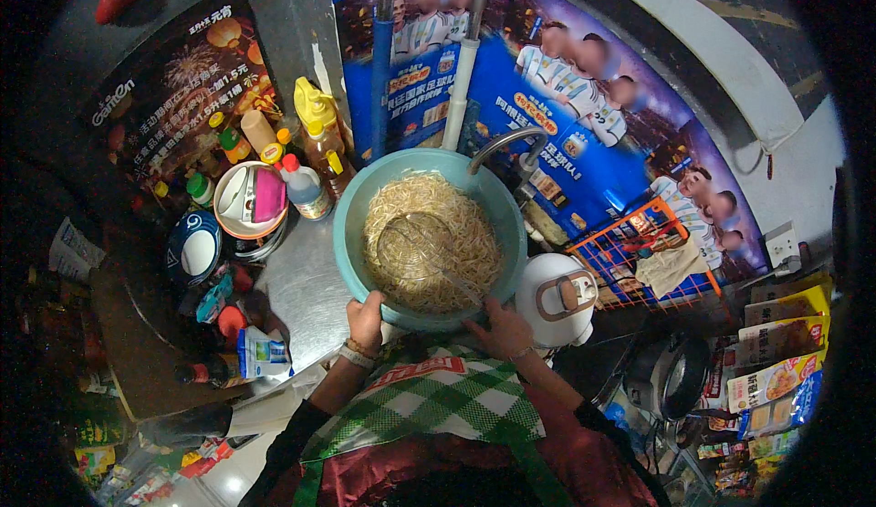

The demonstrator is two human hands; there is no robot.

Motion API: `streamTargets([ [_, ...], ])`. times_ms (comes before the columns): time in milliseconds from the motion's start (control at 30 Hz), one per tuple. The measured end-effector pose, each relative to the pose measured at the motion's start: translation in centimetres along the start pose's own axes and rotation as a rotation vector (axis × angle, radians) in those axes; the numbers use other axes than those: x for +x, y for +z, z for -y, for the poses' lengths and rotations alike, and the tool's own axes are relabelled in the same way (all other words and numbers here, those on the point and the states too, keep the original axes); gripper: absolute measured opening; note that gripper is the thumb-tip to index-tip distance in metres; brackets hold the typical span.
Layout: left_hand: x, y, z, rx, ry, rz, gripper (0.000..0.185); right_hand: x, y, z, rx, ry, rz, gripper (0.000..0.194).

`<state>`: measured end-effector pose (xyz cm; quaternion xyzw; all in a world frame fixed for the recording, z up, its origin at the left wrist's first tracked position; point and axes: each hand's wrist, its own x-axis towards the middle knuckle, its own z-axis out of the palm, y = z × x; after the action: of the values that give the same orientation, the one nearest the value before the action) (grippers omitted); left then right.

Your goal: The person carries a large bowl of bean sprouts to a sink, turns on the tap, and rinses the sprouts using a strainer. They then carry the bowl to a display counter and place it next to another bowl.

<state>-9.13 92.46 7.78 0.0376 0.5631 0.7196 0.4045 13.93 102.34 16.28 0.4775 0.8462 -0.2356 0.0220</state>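
Note:
In front of me stands a large teal plastic basin [344,233] filled with what look like bean sprouts [472,233]. A round wire-mesh skimmer [413,245] lies on the sprouts, its handle slanting toward my right hand [505,329]. My left hand [365,322] grips the basin's near rim at the left, thumb over the edge. At the near right rim my right hand rests with fingers spread; whether it also holds the skimmer's handle end is unclear. A curved metal faucet [506,139] reaches over the basin's far right rim.
Left of the basin, on a stainless steel counter [308,288], are sauce bottles [306,189], an orange-rimmed bowl [220,207] with dishes and a blue patterned bowl [179,233]. A white kettle-like appliance [556,301] stands close right, beyond it an orange wire basket [684,226]. Two pipes [457,96] rise behind.

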Motion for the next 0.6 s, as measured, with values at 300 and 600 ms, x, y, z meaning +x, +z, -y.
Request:
streamTargets([
  [300,-0.8,-0.2,0.7,-0.041,-0.019,-0.032,0.008,0.1,0.4,-0.4,0.138,-0.046,-0.094,0.052],
  [600,-1.4,0.3,0.5,-0.089,-0.025,-0.048,0.007,0.3,0.0,-0.4,0.163,-0.031,-0.144,0.057],
])
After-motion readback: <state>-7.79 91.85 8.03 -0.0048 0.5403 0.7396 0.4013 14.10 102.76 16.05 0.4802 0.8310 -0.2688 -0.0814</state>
